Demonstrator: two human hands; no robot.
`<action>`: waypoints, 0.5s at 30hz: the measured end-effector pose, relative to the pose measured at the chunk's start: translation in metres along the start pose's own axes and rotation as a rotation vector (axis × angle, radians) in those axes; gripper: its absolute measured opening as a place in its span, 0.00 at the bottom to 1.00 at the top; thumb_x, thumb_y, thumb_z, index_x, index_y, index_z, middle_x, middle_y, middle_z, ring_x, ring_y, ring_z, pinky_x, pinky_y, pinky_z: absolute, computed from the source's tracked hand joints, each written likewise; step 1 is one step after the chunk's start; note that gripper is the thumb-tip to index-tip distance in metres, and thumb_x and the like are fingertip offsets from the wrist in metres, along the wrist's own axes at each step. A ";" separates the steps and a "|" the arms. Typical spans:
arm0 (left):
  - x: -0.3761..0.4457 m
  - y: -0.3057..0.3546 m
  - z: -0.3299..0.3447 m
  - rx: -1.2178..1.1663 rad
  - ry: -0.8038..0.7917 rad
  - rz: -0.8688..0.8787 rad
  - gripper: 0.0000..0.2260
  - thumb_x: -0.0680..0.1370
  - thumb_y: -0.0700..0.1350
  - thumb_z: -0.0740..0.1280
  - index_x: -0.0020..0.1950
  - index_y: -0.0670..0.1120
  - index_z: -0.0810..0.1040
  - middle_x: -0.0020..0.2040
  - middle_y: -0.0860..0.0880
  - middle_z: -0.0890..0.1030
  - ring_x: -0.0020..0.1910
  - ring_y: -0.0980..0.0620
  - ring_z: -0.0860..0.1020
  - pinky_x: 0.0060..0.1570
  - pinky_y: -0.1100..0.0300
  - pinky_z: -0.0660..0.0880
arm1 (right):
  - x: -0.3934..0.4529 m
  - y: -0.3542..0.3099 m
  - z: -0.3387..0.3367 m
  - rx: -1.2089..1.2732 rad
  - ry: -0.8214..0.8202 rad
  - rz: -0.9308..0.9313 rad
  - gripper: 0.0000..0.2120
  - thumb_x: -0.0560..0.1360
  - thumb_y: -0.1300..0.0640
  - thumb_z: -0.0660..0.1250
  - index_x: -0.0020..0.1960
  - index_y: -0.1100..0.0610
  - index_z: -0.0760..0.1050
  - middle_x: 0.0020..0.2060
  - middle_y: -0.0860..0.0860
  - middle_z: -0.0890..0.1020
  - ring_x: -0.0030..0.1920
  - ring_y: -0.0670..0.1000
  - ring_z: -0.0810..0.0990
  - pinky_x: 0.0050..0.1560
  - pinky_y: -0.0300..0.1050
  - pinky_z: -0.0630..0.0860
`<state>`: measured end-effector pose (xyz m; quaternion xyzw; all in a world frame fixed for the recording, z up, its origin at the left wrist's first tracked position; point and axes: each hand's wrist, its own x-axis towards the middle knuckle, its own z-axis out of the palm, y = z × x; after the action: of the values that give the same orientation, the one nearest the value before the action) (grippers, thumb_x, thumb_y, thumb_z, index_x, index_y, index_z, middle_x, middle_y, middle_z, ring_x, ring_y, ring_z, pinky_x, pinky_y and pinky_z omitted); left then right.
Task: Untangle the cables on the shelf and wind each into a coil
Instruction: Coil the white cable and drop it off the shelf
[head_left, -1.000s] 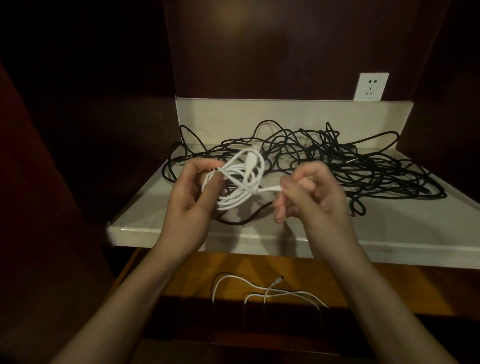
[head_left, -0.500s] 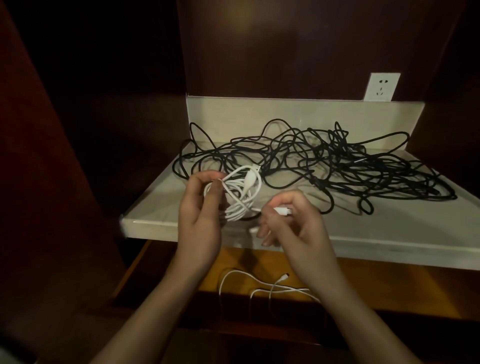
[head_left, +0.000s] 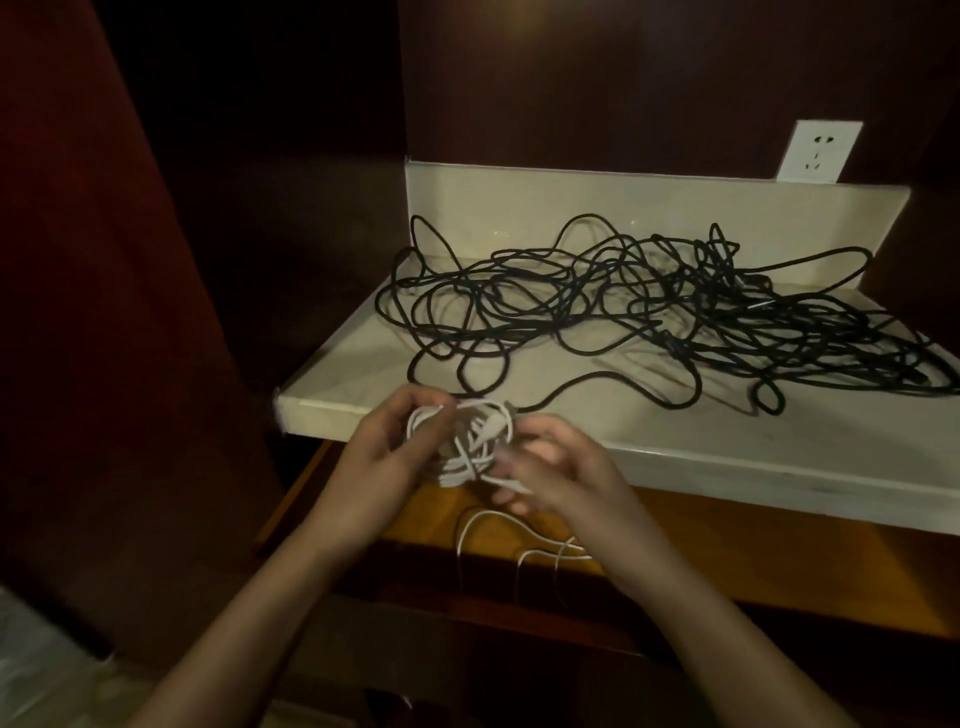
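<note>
The left hand (head_left: 387, 454), at lower centre of the frame, has its fingers curled round the left side of a white cable coil (head_left: 462, 447), with the thumb on the near side of the loops. The right hand (head_left: 553, 467), just right of the coil, is motion-blurred; its fingers are curled toward the coil and pinch a short white cable end that sticks out at the coil's lower right. The exact finger placement of the right hand cannot be resolved. The coil is held between both hands, in front of the near edge of the shelf, and does not rest on it.

The white shelf (head_left: 727, 452) is a shallow tray with a raised rear wall. It spans the centre and right of the frame. A large tangle of black cable (head_left: 675, 312) lies on it, spreading from the shelf's left part to the right edge of the frame. One black strand runs from the tangle toward the near edge and ends close behind the white coil; contact between the two cannot be determined.

Below the shelf, a wooden surface (head_left: 779, 566) carries a loose white cable (head_left: 498, 525), partly hidden by the right forearm.

A white wall socket (head_left: 821, 153) sits on the dark wooden back panel at upper right, just above the shelf's rear wall.
</note>
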<state>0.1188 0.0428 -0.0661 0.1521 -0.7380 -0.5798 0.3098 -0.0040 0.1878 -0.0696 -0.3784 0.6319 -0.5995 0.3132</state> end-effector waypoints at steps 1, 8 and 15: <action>-0.003 -0.008 -0.005 0.021 -0.027 -0.048 0.08 0.82 0.44 0.63 0.56 0.43 0.79 0.40 0.54 0.81 0.37 0.61 0.78 0.35 0.71 0.71 | 0.003 0.005 0.004 -0.046 -0.052 0.044 0.19 0.72 0.45 0.71 0.60 0.52 0.75 0.48 0.49 0.86 0.46 0.49 0.85 0.45 0.41 0.80; -0.011 -0.048 -0.031 -0.080 0.060 -0.373 0.12 0.82 0.43 0.61 0.59 0.47 0.83 0.54 0.44 0.85 0.56 0.38 0.81 0.50 0.50 0.75 | 0.024 0.042 0.034 0.004 0.004 0.126 0.14 0.79 0.55 0.68 0.62 0.59 0.74 0.48 0.57 0.85 0.44 0.57 0.85 0.47 0.45 0.79; -0.011 -0.058 -0.034 -0.119 0.166 -0.477 0.10 0.82 0.39 0.61 0.55 0.38 0.80 0.48 0.40 0.83 0.47 0.43 0.80 0.47 0.55 0.76 | 0.026 0.050 0.055 0.006 -0.013 0.135 0.09 0.80 0.60 0.66 0.59 0.61 0.74 0.47 0.57 0.86 0.45 0.58 0.85 0.47 0.44 0.81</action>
<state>0.1406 0.0071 -0.1198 0.3504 -0.6181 -0.6642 0.2324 0.0245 0.1369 -0.1224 -0.3378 0.6521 -0.5765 0.3581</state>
